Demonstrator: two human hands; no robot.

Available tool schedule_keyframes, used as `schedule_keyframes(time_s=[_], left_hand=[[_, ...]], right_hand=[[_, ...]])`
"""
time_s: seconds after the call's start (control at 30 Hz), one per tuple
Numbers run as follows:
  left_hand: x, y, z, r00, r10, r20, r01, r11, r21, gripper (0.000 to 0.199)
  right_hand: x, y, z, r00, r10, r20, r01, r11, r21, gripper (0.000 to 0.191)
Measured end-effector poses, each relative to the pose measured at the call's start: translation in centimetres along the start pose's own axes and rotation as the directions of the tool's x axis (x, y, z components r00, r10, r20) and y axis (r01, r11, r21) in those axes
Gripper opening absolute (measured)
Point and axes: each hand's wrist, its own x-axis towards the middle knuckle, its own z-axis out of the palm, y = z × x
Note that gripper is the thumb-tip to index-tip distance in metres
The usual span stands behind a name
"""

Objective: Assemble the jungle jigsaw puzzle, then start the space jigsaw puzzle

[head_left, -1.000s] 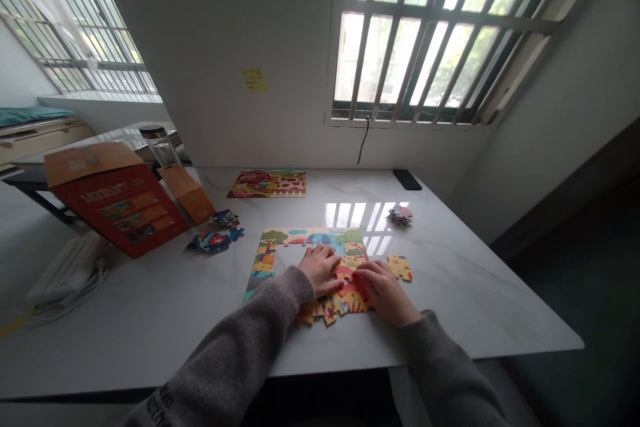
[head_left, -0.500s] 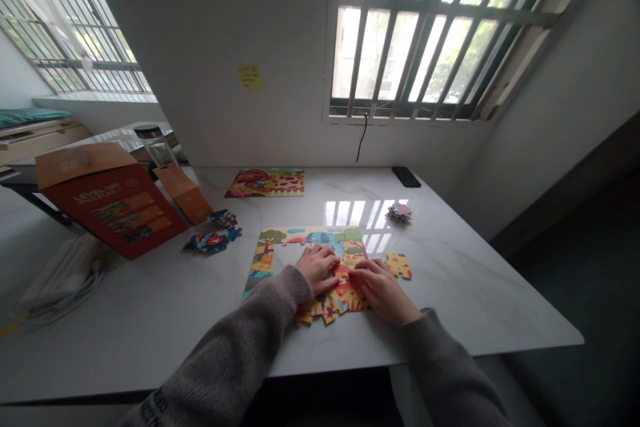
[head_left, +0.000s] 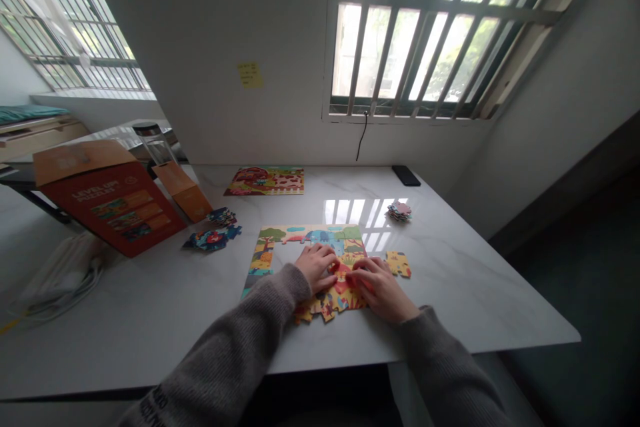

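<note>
Resting our left hand (head_left: 317,268), thumb apart from fingers, on the animal puzzle (head_left: 327,239) near the desk (head_left: 450,307) front, we bend our right hand (head_left: 381,288) over its right side, whether gripping we cannot tell; beyond sit stacked pieces (head_left: 399,211), then a farm puzzle (head_left: 267,181).

The table (head_left: 480,280) (white, veined) bears a puzzle (head_left: 323,237) and phone (head_left: 406,176).

Two hands (head_left: 317,268) (head_left: 383,288), one phone (head_left: 406,175), one sticky note (head_left: 250,75)

A barred window (head_left: 425,40) in the pale wall (head_left: 290,120) reflects on the marbled table (head_left: 470,293).
</note>
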Motion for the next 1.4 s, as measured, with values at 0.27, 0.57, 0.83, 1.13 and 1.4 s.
schedule_keyframes(time_s=[0.27,0.57,0.83,1.13,1.4], left_hand=[[0.1,-0.8,0.7,0.998,0.049,-0.044,-0.050,0.998,-0.024,0.019],[-2.4,-4.0,-3.4,0.945,-0.035,-0.326,-0.068,0.952,-0.299,0.015],[-3.1,-4.8,-1.9,0.995,0.094,-0.016,-0.096,0.973,-0.210,0.018],[-3.7,-6.0,-2.6,0.973,-0.162,-0.162,0.112,0.952,-0.284,0.013],[-4.7,-6.6,-4.6,0.835,-0.387,-0.390,0.258,0.903,-0.344,0.022]], right_hand=[[0.0,-0.1,0.1,1.000,-0.004,0.012,0.004,0.999,-0.031,0.019],[0.1,-0.6,-0.1,0.997,-0.015,-0.082,0.012,0.999,-0.046,0.014],[0.2,-4.3,1.5,0.990,-0.144,0.010,0.144,0.989,-0.034,0.052],[2.8,-6.9,2.3,0.972,-0.180,0.155,0.173,0.983,0.055,0.040],[3.3,-6.8,1.6,0.970,-0.193,0.147,0.171,0.974,0.151,0.027]])
